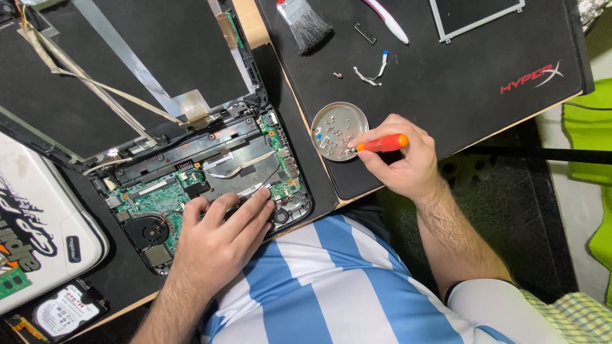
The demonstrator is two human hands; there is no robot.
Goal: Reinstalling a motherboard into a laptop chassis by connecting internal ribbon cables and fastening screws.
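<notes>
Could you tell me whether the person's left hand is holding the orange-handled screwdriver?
No, the orange-handled screwdriver is in the right hand over the round metal dish, while the left hand rests flat on the opened laptop.

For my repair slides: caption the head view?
Left hand rests on opened laptop; right hand holds orange screwdriver at screw dish.

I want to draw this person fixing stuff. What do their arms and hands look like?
Both hands, left hand and right hand, are bare, without gloves, rings or a watch. The forearms are bare and hairy. The shirt has light blue and white stripes, with a dark-edged short sleeve.
</notes>
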